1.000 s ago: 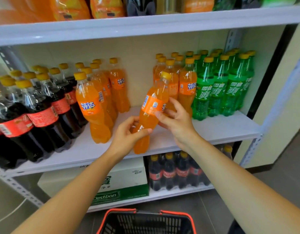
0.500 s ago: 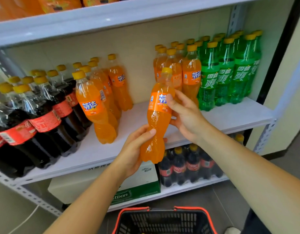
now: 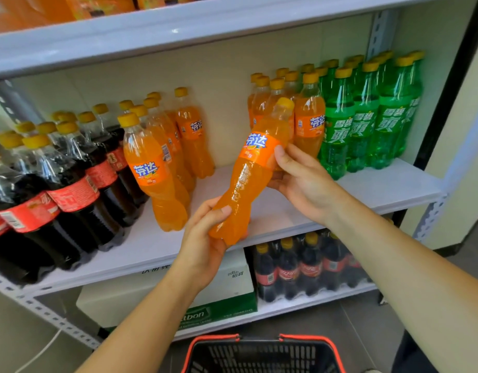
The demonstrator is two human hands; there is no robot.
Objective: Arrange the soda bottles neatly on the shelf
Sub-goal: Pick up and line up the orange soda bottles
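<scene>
Before smooth white shelf (image 3: 380, 185) — ribbed, glossy orange bottle (image 3: 247, 181)

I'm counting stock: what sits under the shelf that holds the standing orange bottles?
A white-and-green carton at left, small dark cola bottles at right. The shelf board and left forearm cover part of the carton; anything further back is hidden.

Both hands hold an orange soda bottle (image 3: 255, 173) tilted (cap to the far right) above the shelf (image 3: 388, 189): the left hand (image 3: 205, 243) grips its base, the right hand (image 3: 300, 179) its labelled middle, between orange bottle groups.
</scene>
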